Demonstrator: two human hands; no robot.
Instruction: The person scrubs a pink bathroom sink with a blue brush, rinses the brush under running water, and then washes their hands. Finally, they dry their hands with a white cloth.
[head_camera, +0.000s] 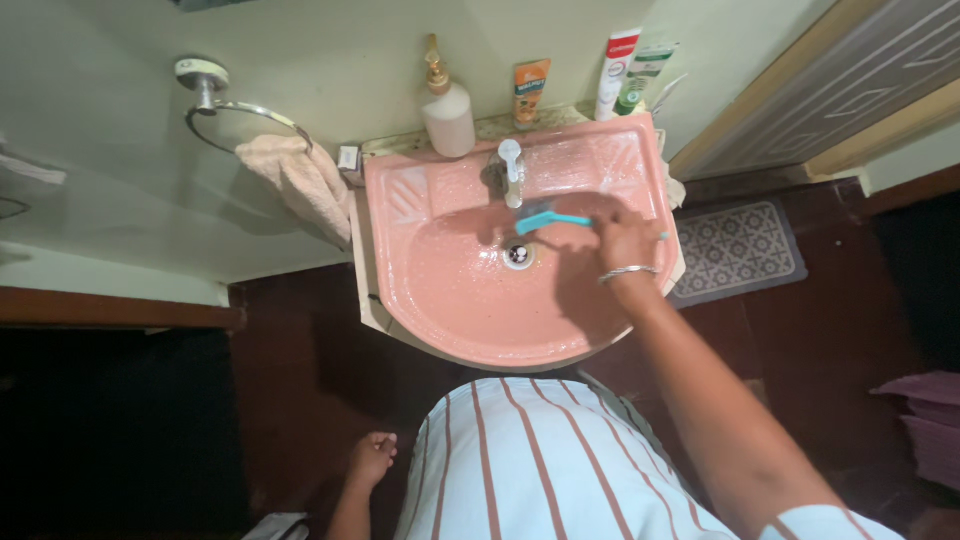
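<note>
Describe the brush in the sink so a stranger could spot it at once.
Find the pink washbasin against the wall. Just under its tap, above the drain, the right hand holds a small brush. It is the only turquoise thing in the pink bowl.

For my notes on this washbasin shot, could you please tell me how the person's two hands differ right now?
The right hand reaches out over the pink washbasin, while the left hand hangs low beside the striped shirt. The right hand grips a turquoise brush near the tap; the left hand holds nothing. The right wrist wears a metal bangle; the left wrist looks bare. Both hands are ungloved.
</note>
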